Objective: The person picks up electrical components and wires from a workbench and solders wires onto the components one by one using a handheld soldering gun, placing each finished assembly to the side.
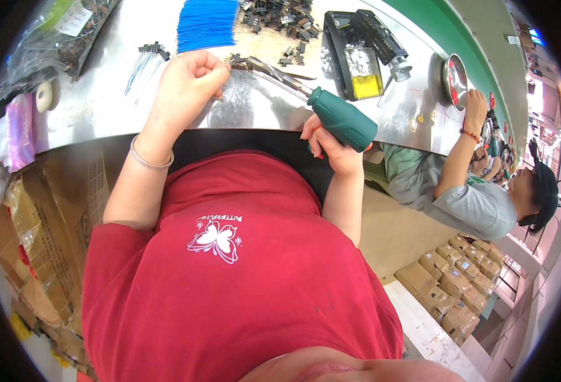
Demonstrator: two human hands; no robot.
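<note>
My right hand [334, 149] grips the dark green handle of a soldering iron [344, 121]. Its long metal shaft points left across the bench, with the tip near a small black part [237, 59]. Beside that part, my left hand [194, 81] is closed in a pinch; what its fingers hold is hidden. Just beyond lie a bundle of blue wires [207, 25] and a pile of small black switch-like parts [287, 16]. To the left rest several black parts with thin wires attached [153, 52].
A black stand with a tray [341, 63] and a yellow sponge [366, 86] is right of the pile. Farther right, a co-worker [465, 184] reaches to a metal bowl [455, 76]. A plastic bag [64, 41] lies at far left. Cardboard boxes [452, 280] stand on the floor.
</note>
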